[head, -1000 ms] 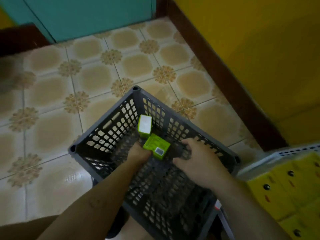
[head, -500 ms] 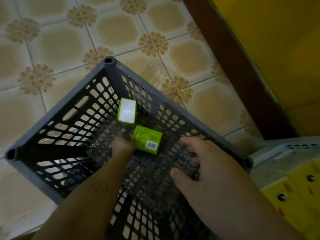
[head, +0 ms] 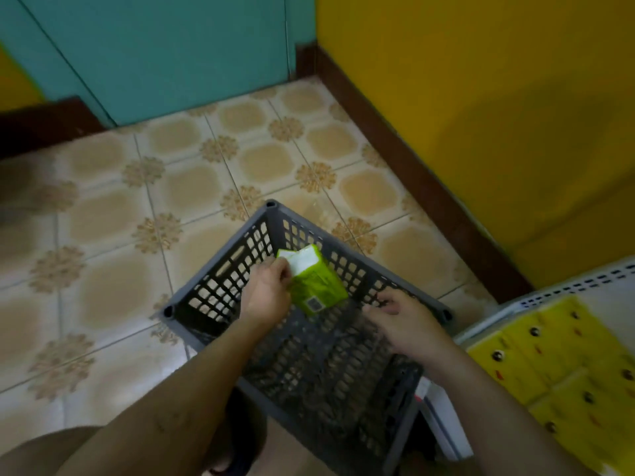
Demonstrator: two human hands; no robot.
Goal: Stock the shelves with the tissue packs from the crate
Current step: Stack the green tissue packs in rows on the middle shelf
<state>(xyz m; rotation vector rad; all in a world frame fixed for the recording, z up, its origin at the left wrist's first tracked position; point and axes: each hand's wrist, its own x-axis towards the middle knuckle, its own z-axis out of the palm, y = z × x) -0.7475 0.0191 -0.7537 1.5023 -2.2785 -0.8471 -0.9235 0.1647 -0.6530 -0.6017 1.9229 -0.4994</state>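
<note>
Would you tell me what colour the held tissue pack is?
The tissue pack is lime green with a white end, best in the head view.

The beige tiled floor [head: 103, 290] with brown flower motifs carries a grey slotted plastic crate [head: 220, 257] at near centre. At near right, a white perforated metal shelf [head: 567, 286] holds flat yellow packs [head: 556, 365].

Looks like a small shop: white perforated shelf [head: 584, 280] holding yellow packs [head: 556, 359], tiled floor [head: 103, 269].

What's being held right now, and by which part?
The left hand grips a green tissue pack by its edge near the white end. Whether the right hand grips the crate cannot be told.
</note>
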